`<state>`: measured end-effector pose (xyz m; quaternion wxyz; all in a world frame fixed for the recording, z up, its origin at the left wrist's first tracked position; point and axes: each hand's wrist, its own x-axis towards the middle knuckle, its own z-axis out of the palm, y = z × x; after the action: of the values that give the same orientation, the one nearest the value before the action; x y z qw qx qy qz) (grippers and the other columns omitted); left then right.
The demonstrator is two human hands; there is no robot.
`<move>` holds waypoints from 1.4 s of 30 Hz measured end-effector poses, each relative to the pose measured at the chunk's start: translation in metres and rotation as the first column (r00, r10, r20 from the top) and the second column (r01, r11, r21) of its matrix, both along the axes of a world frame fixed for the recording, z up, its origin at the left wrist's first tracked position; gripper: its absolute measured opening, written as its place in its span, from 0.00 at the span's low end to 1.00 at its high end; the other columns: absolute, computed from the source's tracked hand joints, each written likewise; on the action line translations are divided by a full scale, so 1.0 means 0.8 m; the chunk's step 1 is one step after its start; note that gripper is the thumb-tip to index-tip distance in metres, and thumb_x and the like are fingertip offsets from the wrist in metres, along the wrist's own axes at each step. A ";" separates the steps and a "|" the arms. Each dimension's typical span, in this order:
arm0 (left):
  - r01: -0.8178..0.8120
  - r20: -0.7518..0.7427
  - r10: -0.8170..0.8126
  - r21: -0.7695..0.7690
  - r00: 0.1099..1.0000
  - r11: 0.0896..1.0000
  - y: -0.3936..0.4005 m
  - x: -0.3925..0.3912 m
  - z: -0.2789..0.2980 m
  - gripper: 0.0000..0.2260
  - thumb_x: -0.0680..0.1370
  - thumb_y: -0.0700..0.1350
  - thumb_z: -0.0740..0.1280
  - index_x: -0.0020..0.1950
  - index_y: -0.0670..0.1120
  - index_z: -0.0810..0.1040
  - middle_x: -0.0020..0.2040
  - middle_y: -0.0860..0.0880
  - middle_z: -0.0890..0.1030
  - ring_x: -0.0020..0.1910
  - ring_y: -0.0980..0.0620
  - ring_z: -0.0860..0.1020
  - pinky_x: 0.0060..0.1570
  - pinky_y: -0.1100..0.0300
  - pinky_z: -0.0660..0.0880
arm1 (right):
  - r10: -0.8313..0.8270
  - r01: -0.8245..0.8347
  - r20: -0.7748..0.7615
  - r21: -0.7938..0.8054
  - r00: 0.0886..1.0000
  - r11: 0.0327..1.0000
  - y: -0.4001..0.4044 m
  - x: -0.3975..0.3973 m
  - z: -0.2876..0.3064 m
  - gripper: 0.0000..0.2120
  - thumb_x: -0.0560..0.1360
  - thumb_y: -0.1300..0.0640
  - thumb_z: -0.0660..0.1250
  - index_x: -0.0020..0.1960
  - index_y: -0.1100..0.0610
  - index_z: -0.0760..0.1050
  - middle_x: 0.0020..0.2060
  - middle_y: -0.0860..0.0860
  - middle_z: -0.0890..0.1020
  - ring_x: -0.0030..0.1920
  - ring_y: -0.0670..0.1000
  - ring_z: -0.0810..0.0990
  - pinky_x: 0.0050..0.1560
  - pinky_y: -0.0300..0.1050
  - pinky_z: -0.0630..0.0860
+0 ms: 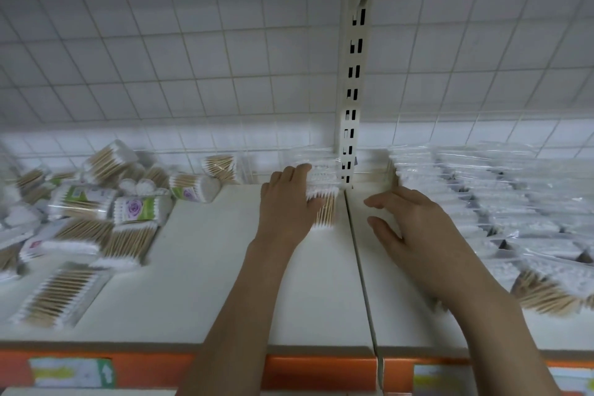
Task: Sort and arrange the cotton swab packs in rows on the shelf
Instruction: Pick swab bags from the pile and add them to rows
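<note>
A: Your left hand [287,202] has its fingers curled over a swab pack [324,199], pressing it down on the shelf [225,267] right by the post [352,90]. Right hand [414,222] hovers just beside it, fingers spread, holding nothing.

B: I'd slide that pack square against the back wall, then steady the edge with your right. The loose pile [96,199] sits well left of your fingers, the finished rows [498,202] right.
</note>
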<state>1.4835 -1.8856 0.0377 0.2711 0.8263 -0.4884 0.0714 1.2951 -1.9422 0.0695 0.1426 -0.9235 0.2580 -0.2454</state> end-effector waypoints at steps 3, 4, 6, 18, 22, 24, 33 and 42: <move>0.002 0.000 -0.002 -0.021 1.000 1.000 0.010 0.003 0.004 0.26 0.75 0.51 0.66 0.71 0.48 0.63 0.63 0.49 0.71 0.63 0.48 0.68 0.61 0.54 0.62 | 0.007 -0.007 0.003 0.017 1.000 1.000 0.008 0.008 0.002 0.13 0.74 0.62 0.66 0.58 0.57 0.77 0.50 0.51 0.79 0.53 0.53 0.76 0.52 0.38 0.68; 0.002 0.012 -0.001 -0.025 1.000 1.000 0.015 0.006 0.007 0.25 0.75 0.51 0.66 0.70 0.48 0.64 0.63 0.49 0.71 0.63 0.48 0.68 0.61 0.54 0.63 | 0.012 -0.012 0.006 0.015 1.000 1.000 0.011 0.012 0.002 0.12 0.74 0.62 0.66 0.58 0.58 0.78 0.50 0.51 0.79 0.52 0.53 0.76 0.51 0.39 0.69; 0.007 0.038 -0.005 -0.039 0.999 0.999 0.030 0.016 0.013 0.22 0.75 0.52 0.66 0.67 0.49 0.68 0.62 0.50 0.71 0.62 0.49 0.69 0.60 0.54 0.65 | 0.018 -0.018 0.000 0.006 1.000 1.000 0.015 0.022 0.004 0.12 0.74 0.62 0.66 0.57 0.58 0.78 0.49 0.51 0.79 0.51 0.52 0.77 0.50 0.37 0.67; -0.153 0.132 0.135 0.135 0.982 0.979 0.157 0.174 0.055 0.18 0.73 0.49 0.68 0.62 0.47 0.74 0.57 0.47 0.77 0.57 0.46 0.73 0.56 0.53 0.69 | 0.094 -0.098 -0.057 -0.074 0.994 0.992 0.052 0.177 0.015 0.18 0.75 0.56 0.65 0.64 0.57 0.72 0.57 0.53 0.77 0.59 0.53 0.71 0.57 0.39 0.65; -0.169 0.109 0.147 0.239 0.983 0.956 0.173 0.229 0.057 0.22 0.73 0.50 0.69 0.66 0.47 0.71 0.61 0.48 0.74 0.62 0.48 0.70 0.60 0.53 0.68 | 0.039 -0.053 -0.129 -0.103 0.991 0.993 0.042 0.249 0.020 0.22 0.75 0.53 0.65 0.68 0.57 0.68 0.61 0.54 0.73 0.61 0.55 0.69 0.61 0.46 0.67; -0.155 0.125 0.125 0.277 0.984 0.948 0.173 0.246 0.055 0.24 0.73 0.51 0.68 0.67 0.48 0.69 0.64 0.49 0.72 0.64 0.49 0.68 0.62 0.54 0.66 | 0.008 -0.029 -0.167 -0.120 0.986 0.992 0.035 0.281 0.016 0.24 0.75 0.53 0.64 0.69 0.57 0.66 0.63 0.54 0.71 0.62 0.55 0.69 0.60 0.46 0.67; -0.062 0.218 -0.027 0.391 0.976 0.918 0.145 0.275 0.033 0.28 0.73 0.60 0.65 0.68 0.49 0.67 0.64 0.50 0.71 0.64 0.49 0.68 0.60 0.52 0.65 | -0.123 0.060 -0.296 -0.212 0.947 0.975 0.027 0.350 -0.024 0.25 0.74 0.53 0.65 0.68 0.57 0.63 0.64 0.55 0.67 0.63 0.56 0.67 0.61 0.47 0.66; 0.037 0.213 -0.140 0.428 0.967 0.903 0.124 0.277 0.007 0.23 0.75 0.51 0.64 0.69 0.47 0.66 0.64 0.48 0.72 0.63 0.47 0.70 0.61 0.51 0.65 | -0.210 0.150 -0.327 -0.198 0.921 0.968 0.031 0.358 -0.036 0.18 0.74 0.63 0.62 0.62 0.62 0.67 0.59 0.58 0.68 0.59 0.58 0.69 0.57 0.47 0.67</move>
<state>1.7050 -1.7866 0.0429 0.0289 0.8274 -0.5586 0.0507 1.5815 -1.9173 0.0407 -0.0072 -0.9332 0.3413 -0.1125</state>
